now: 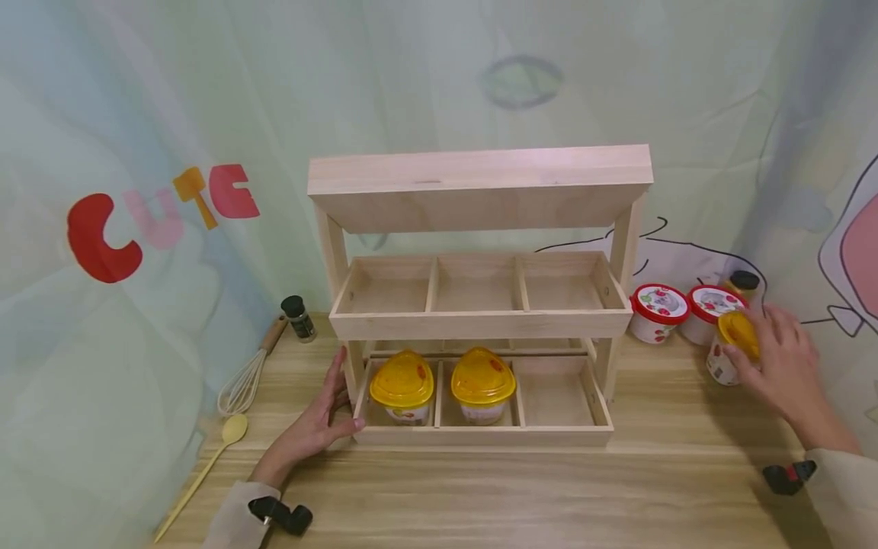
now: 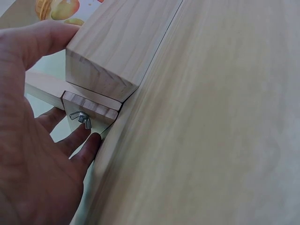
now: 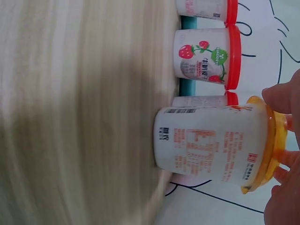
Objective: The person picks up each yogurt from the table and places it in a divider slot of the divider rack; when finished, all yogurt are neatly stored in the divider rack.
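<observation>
the right hand (image 1: 782, 362) has its fingers clamped on the yellow lid of a white cup (image 3: 206, 143), near the red-lidded tubs (image 3: 201, 56), right of the wooden rack (image 1: 480, 325). the left hand (image 1: 312, 427) grips the rack's lower left corner, thumb and fingers on either side. 2 yellow-lidded cups (image 1: 483, 385) sit in the lower tray's left and middle compartments.
</observation>
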### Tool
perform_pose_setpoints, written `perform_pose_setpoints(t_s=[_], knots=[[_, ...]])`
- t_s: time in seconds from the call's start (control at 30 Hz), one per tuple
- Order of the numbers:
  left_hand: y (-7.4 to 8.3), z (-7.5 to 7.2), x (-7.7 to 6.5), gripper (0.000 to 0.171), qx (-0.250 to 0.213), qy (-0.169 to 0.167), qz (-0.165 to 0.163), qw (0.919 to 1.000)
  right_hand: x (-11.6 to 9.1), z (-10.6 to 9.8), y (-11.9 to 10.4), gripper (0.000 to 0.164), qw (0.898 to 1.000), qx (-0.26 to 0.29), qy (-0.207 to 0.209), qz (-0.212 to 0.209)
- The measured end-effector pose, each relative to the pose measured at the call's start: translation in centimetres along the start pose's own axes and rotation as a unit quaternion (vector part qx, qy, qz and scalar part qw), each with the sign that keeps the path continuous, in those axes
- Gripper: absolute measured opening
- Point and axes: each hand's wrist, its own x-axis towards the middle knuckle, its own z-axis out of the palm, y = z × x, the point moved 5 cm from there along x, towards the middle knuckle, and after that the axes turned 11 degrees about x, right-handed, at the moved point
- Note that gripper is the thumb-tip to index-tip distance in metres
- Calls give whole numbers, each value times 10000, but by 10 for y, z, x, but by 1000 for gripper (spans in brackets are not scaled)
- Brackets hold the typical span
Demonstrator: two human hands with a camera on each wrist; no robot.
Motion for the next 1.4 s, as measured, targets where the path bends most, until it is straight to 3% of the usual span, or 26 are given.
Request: perform_pose_setpoints(t_s=[0.33,1.2,1.4], knots=[[-1,2,1,123,-11,4,-9,10000,-7,10,7,60,9986,-30,-384,349],[-1,1,3,123,108,-6,-57,9999,-8,16,8,51,9993,139,331,81],[-2,1,1,123,125,-11,-6,9999,-9,19,10,52,9988,278,321,243]])
